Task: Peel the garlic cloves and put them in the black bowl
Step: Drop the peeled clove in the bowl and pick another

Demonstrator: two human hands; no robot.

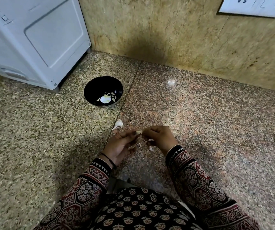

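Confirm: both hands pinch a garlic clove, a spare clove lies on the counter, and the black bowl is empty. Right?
Not quite. The head view shows the black bowl holds several peeled cloves, so it is not empty. The rest stands: the left hand and right hand pinch a garlic clove, and a spare clove lies on the counter.

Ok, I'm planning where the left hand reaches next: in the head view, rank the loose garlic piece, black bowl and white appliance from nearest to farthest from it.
1. Loose garlic piece, on the counter just beyond the left hand, which pinches a garlic clove.
2. Black bowl, farther back, slightly left.
3. White appliance, far back-left corner.
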